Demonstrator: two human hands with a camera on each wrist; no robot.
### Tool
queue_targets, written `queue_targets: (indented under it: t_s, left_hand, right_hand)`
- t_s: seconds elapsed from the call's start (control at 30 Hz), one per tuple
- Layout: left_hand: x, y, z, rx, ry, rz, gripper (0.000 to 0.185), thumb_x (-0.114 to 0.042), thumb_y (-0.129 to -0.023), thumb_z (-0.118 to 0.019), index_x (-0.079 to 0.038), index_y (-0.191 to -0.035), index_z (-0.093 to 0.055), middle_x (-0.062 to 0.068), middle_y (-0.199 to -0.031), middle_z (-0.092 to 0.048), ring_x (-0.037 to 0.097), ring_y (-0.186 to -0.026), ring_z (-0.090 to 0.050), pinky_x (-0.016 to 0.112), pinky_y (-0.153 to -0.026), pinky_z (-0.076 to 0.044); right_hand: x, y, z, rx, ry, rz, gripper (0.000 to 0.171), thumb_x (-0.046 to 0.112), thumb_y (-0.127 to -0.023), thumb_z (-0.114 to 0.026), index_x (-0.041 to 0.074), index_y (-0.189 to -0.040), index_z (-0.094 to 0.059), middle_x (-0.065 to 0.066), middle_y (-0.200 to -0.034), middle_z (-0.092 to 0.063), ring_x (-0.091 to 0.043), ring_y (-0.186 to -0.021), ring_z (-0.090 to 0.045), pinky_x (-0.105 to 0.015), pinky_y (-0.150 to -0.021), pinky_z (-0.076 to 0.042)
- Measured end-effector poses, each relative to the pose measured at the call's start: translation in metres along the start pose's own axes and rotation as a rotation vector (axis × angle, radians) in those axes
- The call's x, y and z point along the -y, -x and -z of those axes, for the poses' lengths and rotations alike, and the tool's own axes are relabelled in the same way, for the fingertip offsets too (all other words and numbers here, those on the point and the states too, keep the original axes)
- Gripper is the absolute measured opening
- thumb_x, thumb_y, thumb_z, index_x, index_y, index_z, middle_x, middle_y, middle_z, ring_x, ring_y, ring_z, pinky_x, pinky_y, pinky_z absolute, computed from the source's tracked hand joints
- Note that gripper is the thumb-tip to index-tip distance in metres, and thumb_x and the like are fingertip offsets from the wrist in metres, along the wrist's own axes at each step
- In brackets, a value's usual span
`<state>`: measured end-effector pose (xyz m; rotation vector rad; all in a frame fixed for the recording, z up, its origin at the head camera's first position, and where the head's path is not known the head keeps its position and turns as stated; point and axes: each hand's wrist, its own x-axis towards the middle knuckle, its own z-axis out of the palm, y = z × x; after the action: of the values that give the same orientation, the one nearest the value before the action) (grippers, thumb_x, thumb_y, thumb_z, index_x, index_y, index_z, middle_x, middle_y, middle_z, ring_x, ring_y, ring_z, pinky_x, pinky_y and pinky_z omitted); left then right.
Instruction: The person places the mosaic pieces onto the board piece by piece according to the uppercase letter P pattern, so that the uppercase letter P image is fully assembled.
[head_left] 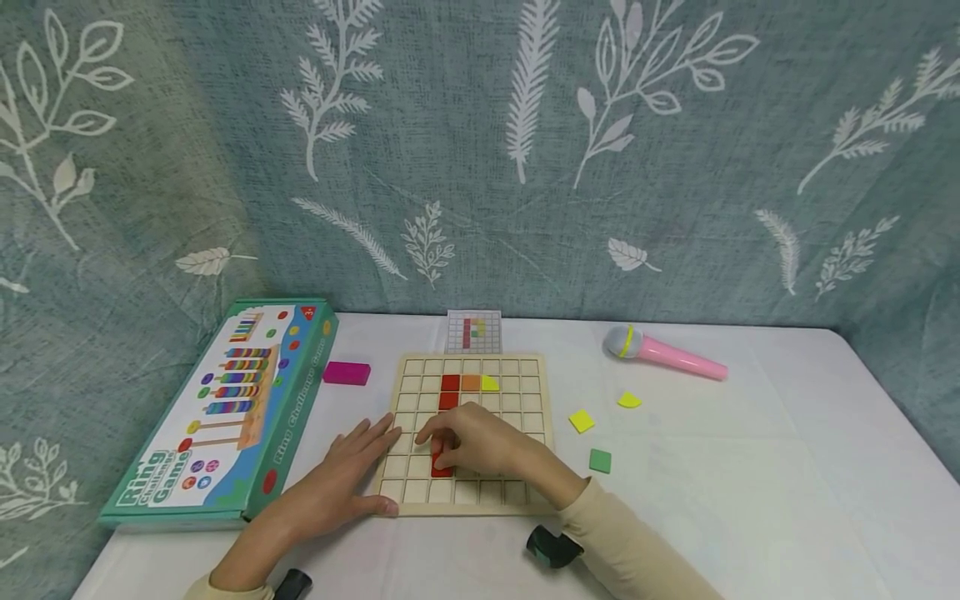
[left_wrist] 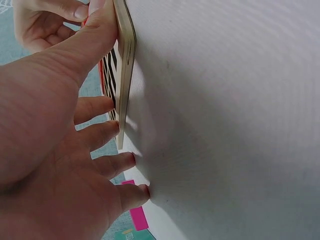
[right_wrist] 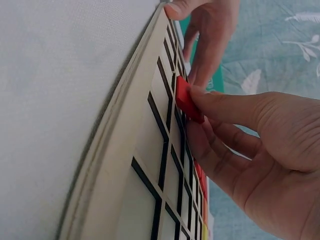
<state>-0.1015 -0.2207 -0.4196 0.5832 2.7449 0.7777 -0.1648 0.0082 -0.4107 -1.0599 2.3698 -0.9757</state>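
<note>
A wooden grid board (head_left: 517, 493) lies on the white table. My right hand (head_left: 483, 442) is over its lower left part and pinches a red square tile (right_wrist: 186, 99) between thumb and fingers, tilted close over the grid cells. In the head view, the hand partly covers that tile. Higher on the grid sit red square tiles (head_left: 450, 382), an orange tile (head_left: 471, 382) and a yellow rounded tile (head_left: 490, 383). At the board's left edge rests my left hand (head_left: 337, 475), its fingers spread and its thumb on the lower left corner.
Behind the board stands a small pattern card (head_left: 474, 333). A yellow square (head_left: 581, 421), a yellow rounded piece (head_left: 629, 401) and a green square (head_left: 600, 461) lie to the right, with a pink toy microphone (head_left: 675, 357) beyond. Left are a magenta block (head_left: 347, 373) and a game box (head_left: 225, 400).
</note>
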Motion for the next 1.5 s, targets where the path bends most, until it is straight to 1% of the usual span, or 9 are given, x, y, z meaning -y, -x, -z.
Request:
queue_targets:
  t_s: [0.2, 0.47, 0.53, 0.63, 0.77, 0.97, 1.13, 1.37, 1.5]
  left_hand:
    - [-0.001, 0.0, 0.0, -0.003, -0.005, -0.007, 0.095, -0.048, -0.074, -0.08, 0.0, -0.146, -0.041, 0.02, -0.158, -0.027, 0.052, -0.142, -0.019, 0.071, -0.109, -0.015]
    - [-0.001, 0.0, 0.001, 0.007, -0.006, 0.004, 0.095, -0.048, -0.073, -0.08, 0.0, -0.146, -0.042, 0.02, -0.158, -0.027, 0.052, -0.142, -0.019, 0.071, -0.109, -0.015]
    - [-0.001, 0.0, 0.001, 0.009, -0.003, 0.005, 0.095, -0.048, -0.073, -0.08, 0.0, -0.146, -0.041, 0.021, -0.158, -0.027, 0.052, -0.142, -0.019, 0.071, -0.109, -0.015]
    - [-0.001, 0.0, 0.001, 0.013, 0.004, 0.013, 0.096, -0.048, -0.073, -0.08, -0.001, -0.147, -0.041, 0.021, -0.158, -0.027, 0.052, -0.142, -0.018, 0.071, -0.11, -0.015]
    - [-0.001, -0.001, 0.0, 0.013, 0.009, 0.027, 0.097, -0.047, -0.072, -0.081, -0.002, -0.147, -0.041, 0.02, -0.158, -0.027, 0.051, -0.143, -0.017, 0.07, -0.11, -0.014]
    - [-0.003, -0.001, 0.001, 0.009, 0.009, 0.034, 0.097, -0.045, -0.071, -0.082, -0.002, -0.147, -0.04, 0.02, -0.158, -0.027, 0.05, -0.143, -0.017, 0.07, -0.111, -0.013]
    - [-0.004, -0.001, 0.001, 0.017, 0.005, 0.038, 0.097, -0.045, -0.071, -0.082, -0.001, -0.147, -0.04, 0.02, -0.158, -0.027, 0.05, -0.143, -0.017, 0.069, -0.111, -0.013]
    - [-0.005, -0.001, 0.002, 0.02, 0.012, 0.033, 0.097, -0.047, -0.073, -0.08, -0.002, -0.148, -0.039, 0.02, -0.158, -0.026, 0.05, -0.143, -0.016, 0.07, -0.11, -0.013]
    - [-0.006, -0.002, 0.002, 0.018, 0.025, 0.021, 0.096, -0.046, -0.074, -0.08, -0.001, -0.148, -0.039, 0.021, -0.158, -0.026, 0.051, -0.143, -0.016, 0.071, -0.11, -0.013]
  right_hand:
    - [-0.001, 0.001, -0.001, -0.007, 0.006, -0.007, 0.024, 0.003, -0.087, -0.073, 0.008, -0.11, -0.071, 0.009, -0.077, -0.06, -0.002, -0.07, -0.053, -0.014, -0.065, -0.047]
    - [-0.003, 0.003, -0.001, -0.02, 0.033, 0.024, 0.024, 0.003, -0.086, -0.074, 0.007, -0.11, -0.072, 0.007, -0.082, -0.062, -0.001, -0.074, -0.053, -0.013, -0.068, -0.048]
    - [-0.003, 0.005, 0.0, -0.023, 0.028, 0.026, 0.024, 0.004, -0.087, -0.073, 0.007, -0.11, -0.072, 0.007, -0.084, -0.064, -0.001, -0.076, -0.055, -0.013, -0.069, -0.049]
    - [-0.005, 0.013, 0.008, -0.042, -0.017, 0.021, 0.024, 0.005, -0.088, -0.072, 0.007, -0.112, -0.071, 0.006, -0.09, -0.067, -0.002, -0.08, -0.057, -0.016, -0.073, -0.051]
    - [-0.014, 0.028, 0.023, -0.088, -0.066, 0.021, 0.026, 0.005, -0.089, -0.071, 0.006, -0.115, -0.071, 0.002, -0.094, -0.068, -0.006, -0.084, -0.059, -0.02, -0.077, -0.053]
    - [-0.037, 0.055, 0.045, -0.139, -0.037, 0.035, 0.026, 0.004, -0.088, -0.072, 0.001, -0.114, -0.069, 0.0, -0.091, -0.067, -0.007, -0.084, -0.059, -0.022, -0.074, -0.054]
    - [-0.054, 0.082, 0.06, -0.167, -0.007, -0.003, 0.026, 0.004, -0.089, -0.071, 0.001, -0.114, -0.069, 0.002, -0.092, -0.067, -0.008, -0.086, -0.06, -0.024, -0.076, -0.054]
    - [-0.07, 0.12, 0.078, -0.166, -0.022, -0.052, 0.029, 0.002, -0.088, -0.07, -0.001, -0.117, -0.067, -0.003, -0.096, -0.069, -0.011, -0.089, -0.062, -0.026, -0.076, -0.056]
    - [-0.077, 0.138, 0.082, -0.208, 0.0, -0.088, 0.028, 0.001, -0.088, -0.07, 0.0, -0.116, -0.068, -0.002, -0.095, -0.07, -0.009, -0.088, -0.062, -0.026, -0.076, -0.056]
